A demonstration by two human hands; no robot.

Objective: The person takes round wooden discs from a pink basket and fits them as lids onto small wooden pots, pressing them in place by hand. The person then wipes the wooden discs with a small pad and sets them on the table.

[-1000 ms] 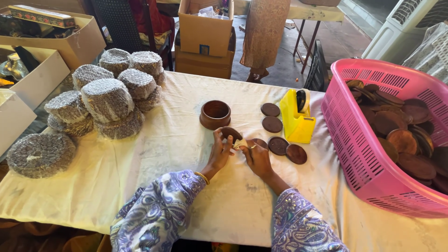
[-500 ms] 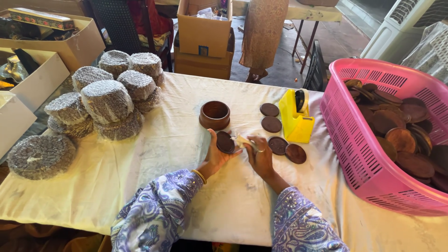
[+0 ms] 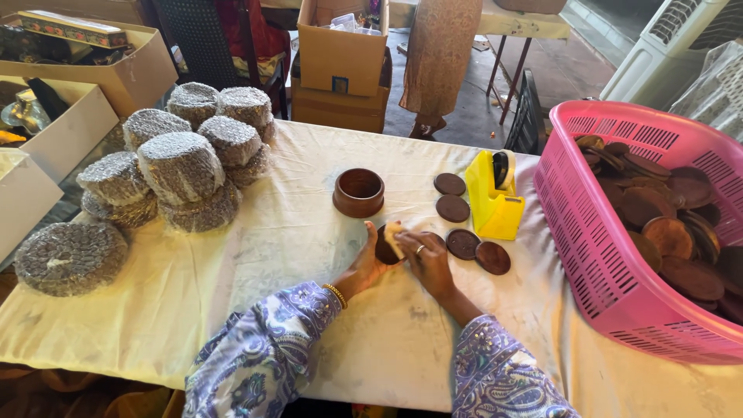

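Both hands, left and right, now grip one round dark wooden disc, tilted up since a second ago. Pale tape strip lies across it near the worktop's centre.

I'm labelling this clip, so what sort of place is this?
Probably a small craft packing workshop: a cloth-covered table, a pink basket of brown wooden discs, bubble-wrapped bundles and a yellow tape dispenser.

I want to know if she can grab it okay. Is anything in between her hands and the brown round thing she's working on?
Nothing visible is. The left hand and right hand already touch the stack of brown discs, which they hold between them on the cloth-covered table.
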